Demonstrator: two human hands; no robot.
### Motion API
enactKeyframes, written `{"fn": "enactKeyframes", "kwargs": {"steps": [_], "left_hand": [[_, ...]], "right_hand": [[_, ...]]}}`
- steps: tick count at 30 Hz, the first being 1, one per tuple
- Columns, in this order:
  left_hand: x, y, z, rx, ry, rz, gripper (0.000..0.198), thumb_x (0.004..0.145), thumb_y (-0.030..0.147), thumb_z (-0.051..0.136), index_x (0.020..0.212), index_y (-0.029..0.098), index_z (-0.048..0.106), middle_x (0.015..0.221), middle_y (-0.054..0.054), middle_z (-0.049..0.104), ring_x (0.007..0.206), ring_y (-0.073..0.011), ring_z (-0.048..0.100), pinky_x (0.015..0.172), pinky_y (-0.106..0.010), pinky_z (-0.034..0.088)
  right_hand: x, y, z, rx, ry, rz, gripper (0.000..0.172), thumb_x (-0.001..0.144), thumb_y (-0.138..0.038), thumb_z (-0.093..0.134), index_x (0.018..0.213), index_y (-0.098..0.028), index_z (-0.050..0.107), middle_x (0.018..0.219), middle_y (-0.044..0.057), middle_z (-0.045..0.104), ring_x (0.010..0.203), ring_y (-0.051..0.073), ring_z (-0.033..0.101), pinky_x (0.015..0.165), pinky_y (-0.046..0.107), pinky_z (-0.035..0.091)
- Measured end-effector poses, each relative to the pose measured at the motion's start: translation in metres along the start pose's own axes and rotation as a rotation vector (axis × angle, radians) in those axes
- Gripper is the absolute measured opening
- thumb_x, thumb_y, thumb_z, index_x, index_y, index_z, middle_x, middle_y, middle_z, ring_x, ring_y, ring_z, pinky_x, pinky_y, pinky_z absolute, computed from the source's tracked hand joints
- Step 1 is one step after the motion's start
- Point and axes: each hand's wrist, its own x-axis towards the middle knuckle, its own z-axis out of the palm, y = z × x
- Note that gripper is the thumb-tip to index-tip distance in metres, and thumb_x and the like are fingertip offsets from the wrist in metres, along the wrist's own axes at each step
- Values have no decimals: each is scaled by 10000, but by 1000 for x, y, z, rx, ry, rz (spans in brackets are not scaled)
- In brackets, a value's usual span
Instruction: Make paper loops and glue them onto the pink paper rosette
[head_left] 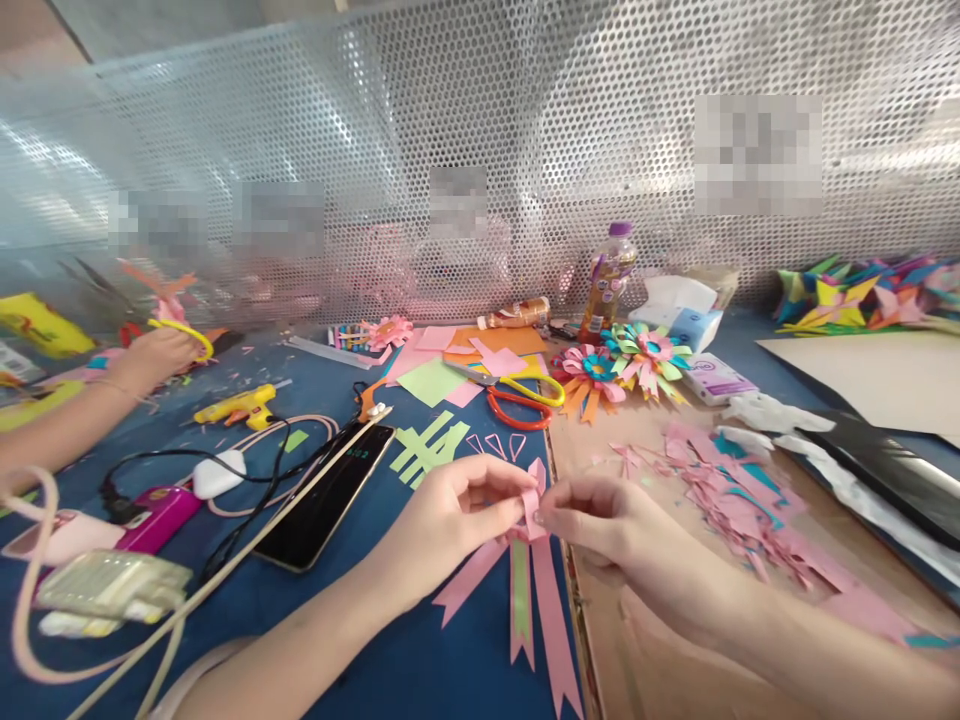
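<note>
My left hand (pixel 446 520) pinches a small pink paper piece (pixel 532 510) between thumb and fingers. From the other side my right hand (pixel 634 525) has its fingertips closed on the same pink paper. Below the hands, paper streamers (pixel 551 620) with notched ends, pink ones and one pink-and-green, hang or lie fanned out; whether they are joined to the held piece is hidden. Just beyond the hands are several small pink paper loops (pixel 493 445). Light green paper strips (pixel 427 445) lie crossed to the left. Scissors (pixel 521 390) with yellow and red handles rest farther back.
A phone (pixel 330 505), a yellow glue gun (pixel 236 405) and a power strip (pixel 161 515) with cables lie left. Paper flowers (pixel 649 355) and a bottle (pixel 606 285) stand behind. Pink scraps (pixel 739 490) cover the cardboard (pixel 660 660) at right. Another person's hand (pixel 161 355) works far left.
</note>
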Motion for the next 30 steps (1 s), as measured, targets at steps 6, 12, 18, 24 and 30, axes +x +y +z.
{"fn": "enactKeyframes", "kwargs": {"steps": [6,12,18,24,30], "left_hand": [[0,-1,-1,6,0,5,137,768,163,629,903,150,639,872,-39,686,798,-150,654,717,-268,541],[2,-7,0,66,-36,10,128,783,201,619,893,139,643,820,-43,685,761,-147,639,699,-270,511],[1,-12,0,79,-89,3,121,795,218,605,884,143,639,815,-42,690,766,-144,634,717,-278,491],[1,-10,4,48,-93,-42,93,759,171,627,846,137,631,783,-24,677,686,-121,622,633,-243,493],[-2,-9,5,336,-89,149,164,802,256,602,945,194,651,933,-28,669,783,-136,615,679,-251,493]], "right_hand": [[-2,-1,-4,-233,52,-192,136,832,-342,567,835,-216,617,817,7,611,752,145,536,638,241,398],[0,4,-10,-469,8,-315,172,862,-350,512,843,-206,605,744,1,550,610,113,429,537,239,323],[4,11,-11,-522,-5,-266,260,834,-430,548,774,-191,632,575,-57,324,532,91,265,487,242,206],[5,8,-10,-434,-78,-228,218,814,-370,575,722,-174,606,581,-51,364,535,86,282,485,235,206],[-3,2,-24,-502,-70,-184,161,800,-323,589,720,-184,605,596,-41,452,541,90,357,498,230,254]]}}
